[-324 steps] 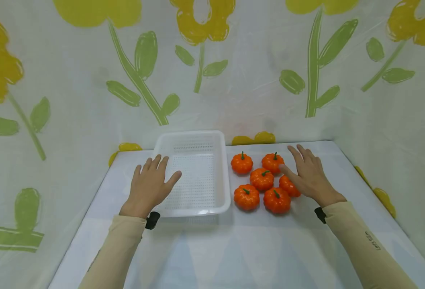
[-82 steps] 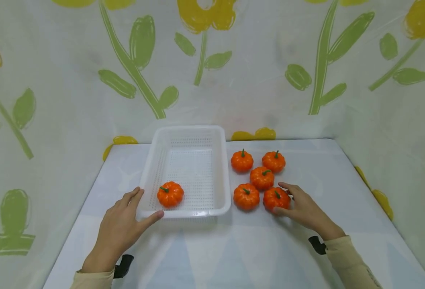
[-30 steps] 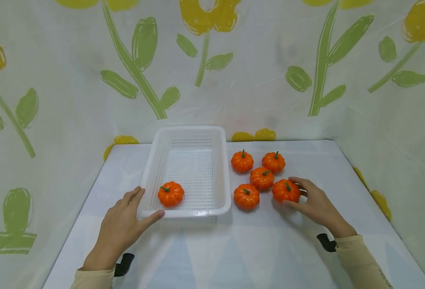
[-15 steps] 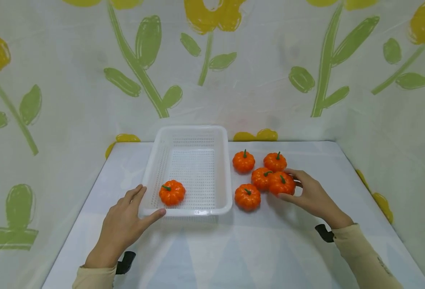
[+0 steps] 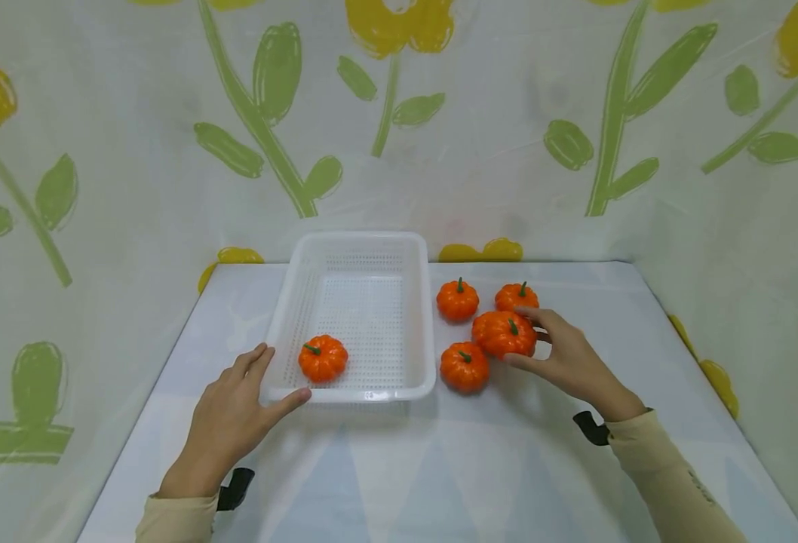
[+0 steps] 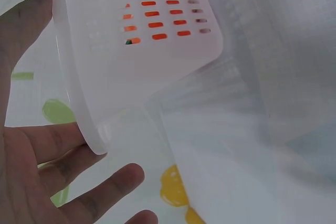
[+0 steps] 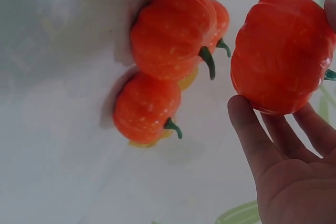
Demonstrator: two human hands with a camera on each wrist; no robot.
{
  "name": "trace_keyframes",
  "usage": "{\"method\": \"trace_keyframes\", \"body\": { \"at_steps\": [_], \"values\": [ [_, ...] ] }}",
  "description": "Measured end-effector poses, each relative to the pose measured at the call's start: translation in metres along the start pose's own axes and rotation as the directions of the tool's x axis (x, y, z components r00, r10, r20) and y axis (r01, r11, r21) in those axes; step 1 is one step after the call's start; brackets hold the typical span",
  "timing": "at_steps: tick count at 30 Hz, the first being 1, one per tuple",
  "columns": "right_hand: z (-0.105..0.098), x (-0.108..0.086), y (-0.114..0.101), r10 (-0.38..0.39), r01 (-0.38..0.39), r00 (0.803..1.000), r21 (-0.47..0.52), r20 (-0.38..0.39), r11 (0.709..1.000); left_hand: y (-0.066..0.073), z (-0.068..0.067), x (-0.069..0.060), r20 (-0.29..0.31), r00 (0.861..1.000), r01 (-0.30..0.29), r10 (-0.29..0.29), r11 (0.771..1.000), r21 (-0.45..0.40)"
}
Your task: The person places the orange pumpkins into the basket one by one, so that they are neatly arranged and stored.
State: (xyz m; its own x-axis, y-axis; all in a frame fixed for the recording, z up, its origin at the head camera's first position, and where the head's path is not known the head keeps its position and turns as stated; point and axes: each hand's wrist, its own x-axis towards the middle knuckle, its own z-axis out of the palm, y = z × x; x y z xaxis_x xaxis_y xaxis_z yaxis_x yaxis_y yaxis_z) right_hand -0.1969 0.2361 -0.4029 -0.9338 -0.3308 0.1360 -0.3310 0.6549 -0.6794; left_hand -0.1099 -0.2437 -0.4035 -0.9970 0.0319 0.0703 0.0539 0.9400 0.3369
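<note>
Thumb and fingers of my right hand (image 5: 572, 358) grip an orange pumpkin (image 5: 513, 336) by its sides; the right wrist view shows this pumpkin (image 7: 283, 51) held above the table. In the head view it partly covers another pumpkin (image 5: 482, 329) behind it. My left hand (image 5: 225, 415) rests at the near left corner of the white basket (image 5: 399, 394), thumb on the front rim and fingers on the left rim. In the left wrist view the basket rim (image 6: 71, 77) lies between thumb and fingers. One pumpkin (image 5: 323, 359) sits inside the basket, near its front left.
Loose pumpkins stand right of the basket: one at the back (image 5: 457, 301), one at the back right (image 5: 517, 296) and one nearer the front (image 5: 464, 368). A pale table (image 5: 440, 467) lies beneath, with a flower-patterned cloth (image 5: 480, 136) hanging behind and at the sides.
Since half a second ago, my right hand has carried the gripped pumpkin a little left, over the middle one. Earlier it moved that pumpkin from the front right. My left hand stays at the basket corner.
</note>
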Motion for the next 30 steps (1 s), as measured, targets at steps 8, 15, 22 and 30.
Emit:
{"method": "trace_keyframes", "body": {
  "at_steps": [8,15,22,30],
  "values": [
    [0.002,0.004,-0.01,-0.055,0.054,0.998,-0.013,-0.027,0.998,0.001,-0.002,0.0,0.001,1.0,0.007,-0.007,1.0,-0.001],
    [0.003,0.009,-0.02,-0.111,0.11,0.994,-0.013,-0.02,0.994,0.001,-0.002,0.003,0.014,1.0,0.008,-0.007,1.0,-0.01],
    [0.004,0.025,-0.037,-0.13,0.131,0.991,-0.028,0.042,0.991,0.001,0.0,0.005,0.012,1.0,0.006,-0.006,1.0,-0.017],
    [0.014,0.052,-0.068,-0.161,0.165,0.981,-0.032,0.104,0.986,0.0,-0.001,0.002,0.001,1.0,0.003,-0.003,1.0,-0.009]
  ]
}}
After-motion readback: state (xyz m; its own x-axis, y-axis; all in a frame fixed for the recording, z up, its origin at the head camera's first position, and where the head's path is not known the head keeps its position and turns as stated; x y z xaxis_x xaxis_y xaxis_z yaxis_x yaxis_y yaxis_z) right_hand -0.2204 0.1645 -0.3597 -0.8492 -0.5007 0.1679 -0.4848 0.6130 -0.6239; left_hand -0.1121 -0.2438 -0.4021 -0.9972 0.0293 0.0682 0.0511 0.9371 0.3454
